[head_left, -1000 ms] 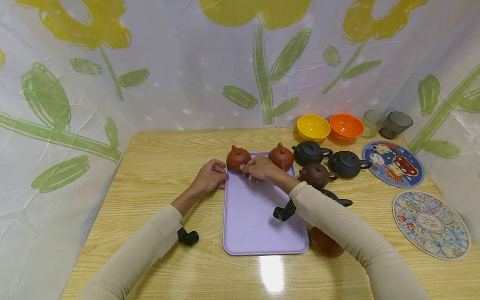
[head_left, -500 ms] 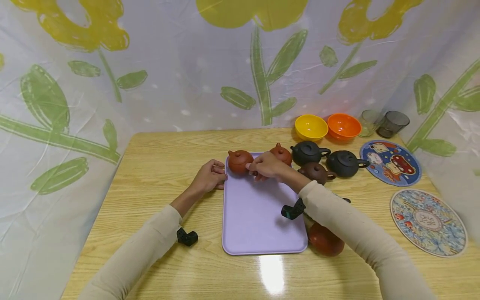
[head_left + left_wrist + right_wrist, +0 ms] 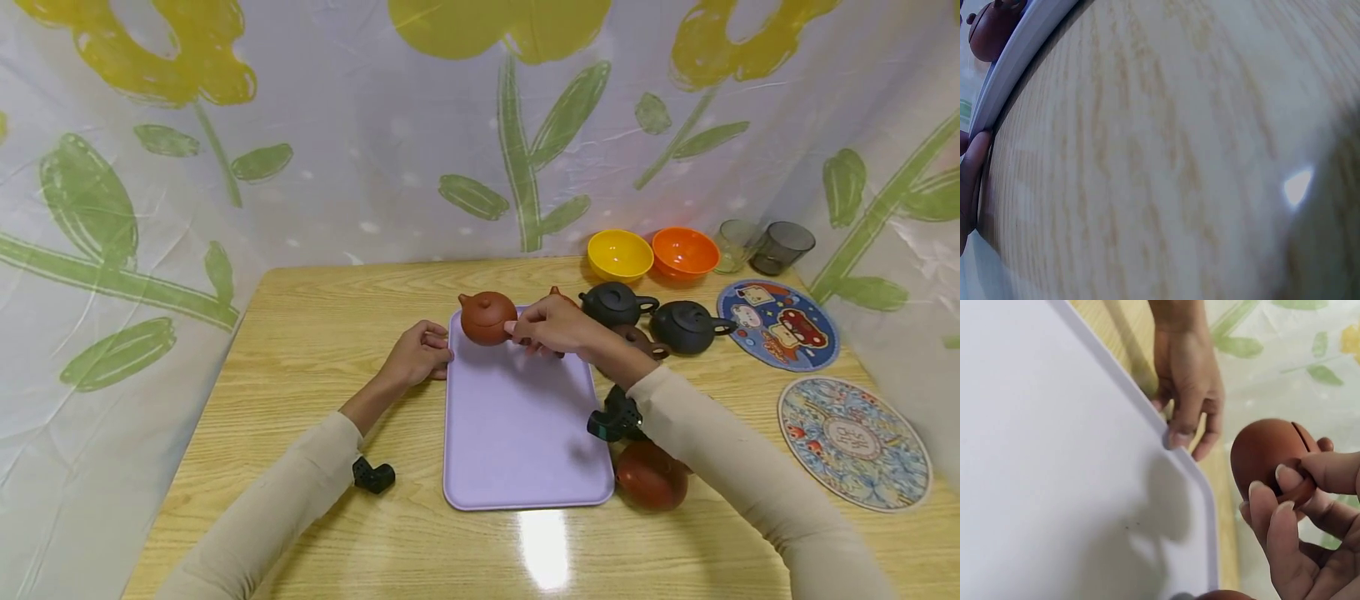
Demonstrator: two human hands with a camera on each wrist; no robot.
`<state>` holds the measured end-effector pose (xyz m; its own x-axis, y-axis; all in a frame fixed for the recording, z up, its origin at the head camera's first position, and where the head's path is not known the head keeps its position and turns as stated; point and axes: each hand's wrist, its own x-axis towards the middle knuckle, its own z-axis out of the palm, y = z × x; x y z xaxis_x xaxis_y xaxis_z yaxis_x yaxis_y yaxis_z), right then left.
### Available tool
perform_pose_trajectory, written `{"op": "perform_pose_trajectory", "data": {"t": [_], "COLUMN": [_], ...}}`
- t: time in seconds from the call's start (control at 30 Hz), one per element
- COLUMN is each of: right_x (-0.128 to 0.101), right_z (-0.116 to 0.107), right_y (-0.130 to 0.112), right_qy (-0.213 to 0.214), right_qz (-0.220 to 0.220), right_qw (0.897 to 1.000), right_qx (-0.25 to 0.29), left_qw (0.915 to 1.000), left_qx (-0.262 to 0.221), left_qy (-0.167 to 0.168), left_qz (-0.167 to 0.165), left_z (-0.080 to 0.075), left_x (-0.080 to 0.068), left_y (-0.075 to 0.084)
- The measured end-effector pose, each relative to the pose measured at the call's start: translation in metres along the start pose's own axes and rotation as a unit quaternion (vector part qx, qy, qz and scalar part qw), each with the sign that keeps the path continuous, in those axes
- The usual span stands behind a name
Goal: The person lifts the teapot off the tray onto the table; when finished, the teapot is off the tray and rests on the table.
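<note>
- Evidently the work is only part done: a reddish teapot [image 3: 486, 319] is in the right hand [image 3: 557, 327], above the far left corner of the purple tray [image 3: 525, 433].
- A second reddish teapot [image 3: 566, 296] seems to stand at the far right corner, though the right hand hides most of it.
- Off the tray, to its right, are two black teapots [image 3: 684, 327], a dark brown teapot [image 3: 642, 337] and a third reddish teapot [image 3: 651, 479]; I judge these to be what is left.
- The right fingers [image 3: 1283, 528] pinch the first pot's handle [image 3: 1297, 492]; the left hand [image 3: 414, 354] grips the tray's left edge, fingers curled.
- Against a second ago, the held pot's spout has turned from pointing away to pointing left, and the pot looks raised; the left hand and tray match.
</note>
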<state>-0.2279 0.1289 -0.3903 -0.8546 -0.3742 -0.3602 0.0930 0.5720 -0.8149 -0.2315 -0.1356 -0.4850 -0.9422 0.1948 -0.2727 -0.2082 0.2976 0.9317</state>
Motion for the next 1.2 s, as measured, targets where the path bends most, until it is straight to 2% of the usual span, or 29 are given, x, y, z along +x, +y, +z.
{"op": "perform_pose_trajectory", "data": {"t": [0.2,0.43,0.9,1.2], "right_x": [-0.014,-0.031,-0.068,-0.094], "right_z": [-0.01,-0.022,-0.046,-0.062], "right_y": [0.001,0.007,0.025,0.041], "right_qy": [-0.002,0.007,0.016,0.013], "right_qz": [-0.023,-0.038,-0.072,-0.104], "right_qw": [0.999,0.999,0.996,0.993], "right_qx": [0.024,-0.011,-0.045,-0.046], "left_qw": [1.0,1.0,1.0,0.9996], "left_qx": [-0.001,0.0,-0.002,-0.001], "left_qy": [-0.002,-0.002,-0.008,-0.021], "left_qz": [-0.001,-0.005,-0.002,-0.019], "left_z": [-0.001,-0.001,-0.001,-0.004], "left_x": [0.001,0.003,0.001,0.003], "left_y": [-0.002,-0.003,-0.002,0.0]}}
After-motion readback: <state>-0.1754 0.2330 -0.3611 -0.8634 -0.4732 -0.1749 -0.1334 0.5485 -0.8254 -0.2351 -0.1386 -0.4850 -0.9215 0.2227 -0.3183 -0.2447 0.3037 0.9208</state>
